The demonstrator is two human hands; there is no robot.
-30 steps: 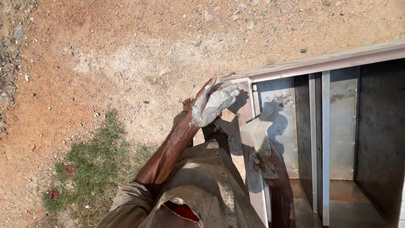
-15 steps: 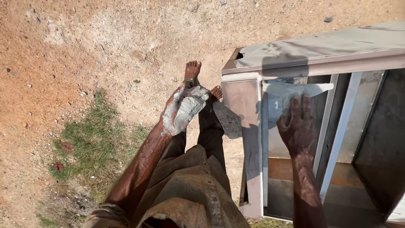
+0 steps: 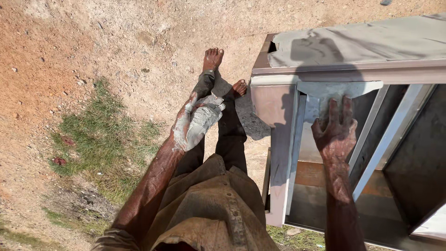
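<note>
The right hand (image 3: 335, 132), fingers spread flat, presses the grey putty-smeared upper corner of the pale metal window frame (image 3: 283, 153) at frame right, while the putty-caked left hand (image 3: 197, 123), loosely cupped and grasping nothing, hangs well apart at centre.

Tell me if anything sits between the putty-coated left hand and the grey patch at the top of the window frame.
Nothing visible does. The left hand hangs in open air beside the window frame; the right hand rests on the grey patch, covering only its lower part.

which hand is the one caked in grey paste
The left hand, held in the air above the legs, is coated in pale grey paste. The right hand is mostly bare and presses flat on the grey patch at the window frame's top corner.
</note>
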